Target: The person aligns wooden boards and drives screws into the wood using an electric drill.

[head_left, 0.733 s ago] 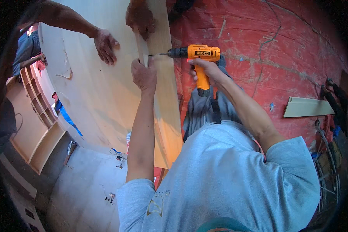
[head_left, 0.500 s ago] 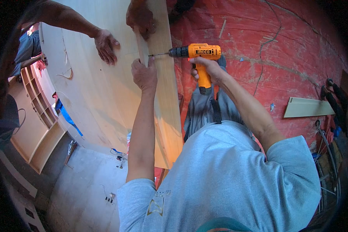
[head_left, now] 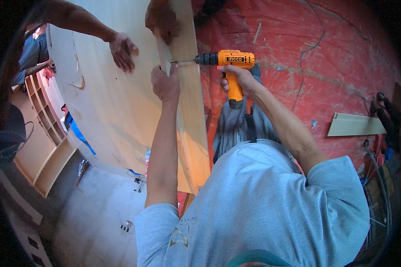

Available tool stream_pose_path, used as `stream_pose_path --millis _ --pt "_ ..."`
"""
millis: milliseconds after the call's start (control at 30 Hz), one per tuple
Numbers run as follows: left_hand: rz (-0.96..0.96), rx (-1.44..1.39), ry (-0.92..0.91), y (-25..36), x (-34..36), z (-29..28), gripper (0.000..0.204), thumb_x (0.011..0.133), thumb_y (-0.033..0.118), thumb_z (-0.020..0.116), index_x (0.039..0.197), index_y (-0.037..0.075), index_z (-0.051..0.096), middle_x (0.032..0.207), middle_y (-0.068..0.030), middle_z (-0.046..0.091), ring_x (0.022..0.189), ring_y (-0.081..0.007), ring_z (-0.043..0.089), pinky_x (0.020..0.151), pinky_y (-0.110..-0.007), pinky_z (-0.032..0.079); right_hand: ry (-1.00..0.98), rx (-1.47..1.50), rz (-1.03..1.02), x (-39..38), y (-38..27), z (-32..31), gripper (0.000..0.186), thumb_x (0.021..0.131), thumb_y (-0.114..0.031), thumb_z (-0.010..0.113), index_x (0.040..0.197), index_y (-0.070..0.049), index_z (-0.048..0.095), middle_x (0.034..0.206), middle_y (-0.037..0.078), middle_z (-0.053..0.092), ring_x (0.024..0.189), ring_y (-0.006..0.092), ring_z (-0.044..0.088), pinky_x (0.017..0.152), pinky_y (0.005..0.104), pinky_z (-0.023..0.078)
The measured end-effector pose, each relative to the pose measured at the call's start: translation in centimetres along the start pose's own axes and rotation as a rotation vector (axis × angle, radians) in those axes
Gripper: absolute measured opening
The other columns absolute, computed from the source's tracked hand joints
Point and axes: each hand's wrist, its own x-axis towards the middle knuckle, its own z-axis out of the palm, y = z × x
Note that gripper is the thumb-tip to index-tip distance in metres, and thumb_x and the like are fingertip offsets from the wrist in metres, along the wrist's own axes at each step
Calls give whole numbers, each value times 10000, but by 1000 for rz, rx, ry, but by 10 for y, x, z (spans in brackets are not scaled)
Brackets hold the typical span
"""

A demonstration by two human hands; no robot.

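Drill on panel edge, both hands busy.
Right hand [head_left: 238, 80] wrapped around orange drill [head_left: 227, 62] grip; left hand [head_left: 165, 84] pressed flat on plywood panel [head_left: 120, 102], bit touching the strip [head_left: 187, 89] just beside it.

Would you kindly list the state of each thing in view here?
Orange drill: gripped, bit level against the narrow board's edge.
Right hand: closed on the drill's grip.
Left hand: pressed on the narrow board.
Large panel: steadied by a co-worker's hand.
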Motion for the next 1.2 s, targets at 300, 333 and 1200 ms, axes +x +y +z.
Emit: stream_pose_path --millis 300,333,1200 --pt "6 26 6 -4 4 4 663 818 485 844 1191 10 571 1141 -189 657 1083 -406 650 885 -512 542 -36 29 -15 6 0 -5 283 914 -265 764 994 -105 545 688 55 596 541 168 594 492 320 508" --pt "9 28 5 -5 4 4 666 817 488 844 1193 12 571 1150 -189 657 1088 -405 650 889 -510 542 -32 33 -25 8 2 -6 286 913 -265 767 993 -105 544 697 57 603 544 167 599 489 321 513" --pt "9 31 -9 4 6 0 596 831 481 833 1127 31 579 1081 -174 649 1044 -408 644 855 -513 530 -30 85 37 8 6 -5 242 939 -274 747 1031 -111 593 681 50 596 531 158 591 498 306 517"
